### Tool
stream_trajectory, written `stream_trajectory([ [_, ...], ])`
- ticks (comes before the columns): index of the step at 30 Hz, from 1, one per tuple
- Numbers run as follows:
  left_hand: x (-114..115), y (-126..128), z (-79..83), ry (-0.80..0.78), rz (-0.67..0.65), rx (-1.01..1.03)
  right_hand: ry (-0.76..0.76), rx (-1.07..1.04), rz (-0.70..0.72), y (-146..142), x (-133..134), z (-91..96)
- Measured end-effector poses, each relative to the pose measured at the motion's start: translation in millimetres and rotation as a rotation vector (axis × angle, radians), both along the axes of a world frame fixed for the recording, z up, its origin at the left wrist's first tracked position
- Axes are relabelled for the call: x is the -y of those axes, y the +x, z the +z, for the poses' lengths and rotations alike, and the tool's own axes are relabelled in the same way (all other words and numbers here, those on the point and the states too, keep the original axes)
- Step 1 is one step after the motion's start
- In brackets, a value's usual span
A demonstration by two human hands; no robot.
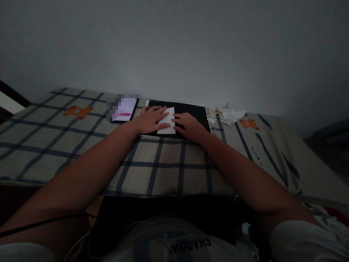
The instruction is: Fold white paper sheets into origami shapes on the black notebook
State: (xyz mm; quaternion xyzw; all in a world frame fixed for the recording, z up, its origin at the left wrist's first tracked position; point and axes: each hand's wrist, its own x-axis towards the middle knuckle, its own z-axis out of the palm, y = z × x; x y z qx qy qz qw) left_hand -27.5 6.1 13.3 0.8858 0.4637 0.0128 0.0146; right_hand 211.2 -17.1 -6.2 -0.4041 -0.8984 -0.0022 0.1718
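Note:
A small white sheet of paper (169,128), seemingly folded, lies on a black notebook or pad (188,109) with holes along its far edge. My left hand (151,120) rests flat with its fingers spread over the paper's left part. From the other side, my right hand (188,125) touches the paper's right edge with its fingertips, the fingers slightly apart. Neither hand grips anything. The fingers cover part of the sheet, so its folds cannot be made out fully.
A tablet or large phone (125,108) with a lit, partly blurred screen lies left of the pad. Several crumpled or folded white paper pieces (227,114) sit to the right. Underneath is a checked cloth (169,174) with bear prints. A grey wall (174,51) stands behind.

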Motion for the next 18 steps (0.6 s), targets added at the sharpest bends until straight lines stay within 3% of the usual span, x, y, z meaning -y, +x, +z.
stream_trajectory([
  [8, 6, 4, -1.5, 0.118, -0.053, 0.021, 0.058, -0.058, -0.013, 8, -2, 4.7],
  [14, 3, 2, -2.4, 0.072, -0.133, 0.053, -0.002, -0.015, 0.116, 5, 4, 9.9],
  [18, 2, 3, -1.6, 0.086, -0.119, 0.080, -0.046, -0.020, 0.140, 2, 10, 12.9],
])
